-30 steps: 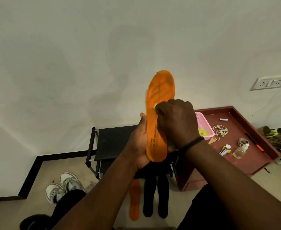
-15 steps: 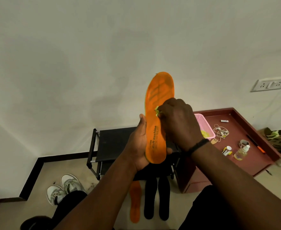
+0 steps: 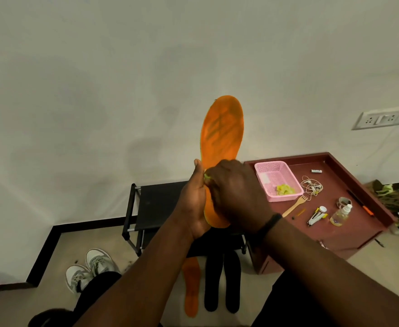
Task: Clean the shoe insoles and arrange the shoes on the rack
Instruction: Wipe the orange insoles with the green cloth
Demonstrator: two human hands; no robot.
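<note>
My left hand (image 3: 193, 204) holds the orange insole (image 3: 222, 138) upright; my right hand (image 3: 236, 192) presses a yellow-green cloth (image 3: 207, 177) on it.

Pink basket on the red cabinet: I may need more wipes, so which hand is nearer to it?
Right. The right hand wipes the orange insole just beside the pink basket; the left hand grips the insole's far side.

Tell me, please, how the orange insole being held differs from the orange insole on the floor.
The held orange insole stands upright in the left hand, while the orange insole on the floor lies flat, touched by no hand. The right hand presses a yellow-green cloth against the held one; the floor one lies beside two black insoles. Both share the same orange colour.
</note>
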